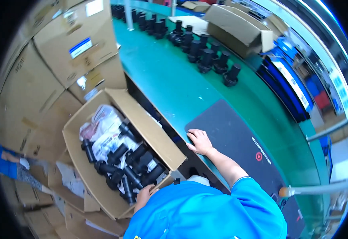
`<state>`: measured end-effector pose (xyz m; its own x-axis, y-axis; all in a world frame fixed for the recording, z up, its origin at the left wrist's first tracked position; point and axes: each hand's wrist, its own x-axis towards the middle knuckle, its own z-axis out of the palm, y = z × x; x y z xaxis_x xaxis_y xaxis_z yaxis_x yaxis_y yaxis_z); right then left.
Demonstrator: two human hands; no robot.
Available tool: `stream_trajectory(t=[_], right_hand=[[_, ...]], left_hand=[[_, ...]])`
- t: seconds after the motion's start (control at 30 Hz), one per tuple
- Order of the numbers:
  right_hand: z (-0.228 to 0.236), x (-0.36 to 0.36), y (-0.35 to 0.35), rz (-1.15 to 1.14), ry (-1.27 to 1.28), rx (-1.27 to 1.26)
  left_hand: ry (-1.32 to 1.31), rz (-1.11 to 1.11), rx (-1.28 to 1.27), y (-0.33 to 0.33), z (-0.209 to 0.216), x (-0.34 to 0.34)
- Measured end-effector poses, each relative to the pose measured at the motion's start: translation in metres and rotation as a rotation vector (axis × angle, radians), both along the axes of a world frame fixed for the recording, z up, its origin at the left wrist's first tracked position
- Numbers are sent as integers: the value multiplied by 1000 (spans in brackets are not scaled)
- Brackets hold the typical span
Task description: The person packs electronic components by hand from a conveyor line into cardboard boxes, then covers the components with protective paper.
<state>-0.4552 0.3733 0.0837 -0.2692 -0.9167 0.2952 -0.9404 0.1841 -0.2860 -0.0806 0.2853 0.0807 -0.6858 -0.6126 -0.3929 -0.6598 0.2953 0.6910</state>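
A cardboard box (148, 127) with raised flaps stands at my left, below the edge of the green bench. Black plastic pipe fittings (132, 177) lie loosely piled in it, beside crumpled clear plastic bags (109, 127). My left hand (144, 196) is at the box's near rim, close to the fittings; its fingers are bent over the rim, and my sleeve hides part of it. On the corner of the dark mat (226, 131), at the bench edge, rests my right hand (200, 142). Its fingers are spread and hold nothing.
Rows of upright black fittings (208, 59) stand along the green bench (154, 75). An open carton (237, 30) sits behind them, near blue bins (287, 87). Stacked cartons (76, 44) rise at far left. A metal bar (321, 188) juts in from the right. Another person's sleeve (7, 165) shows at far left.
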Motion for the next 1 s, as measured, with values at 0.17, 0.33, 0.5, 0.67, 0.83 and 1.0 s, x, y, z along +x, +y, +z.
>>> stream_trajectory(t=[0.17,0.33,0.5,0.67,0.83,1.0], right_hand=[[6,8,4,-53,-56,34],[34,-34,13,-157,-181,127],[75,-159,3,-423,50,-72],[126,-295,-30,-667,141,-137],[147,-374,-63,-852,66,112],[150,-415,-95,-858,-64,290]], left_hand=[[205,106,419,-13,-44,9],[71,136,467,-15,-18,-2],[-127,143,64,-4,-3,-6],[-79,386,93,-11,4,-28],[183,507,-50,-33,25,-74],[356,-58,-357,-95,97,-247]])
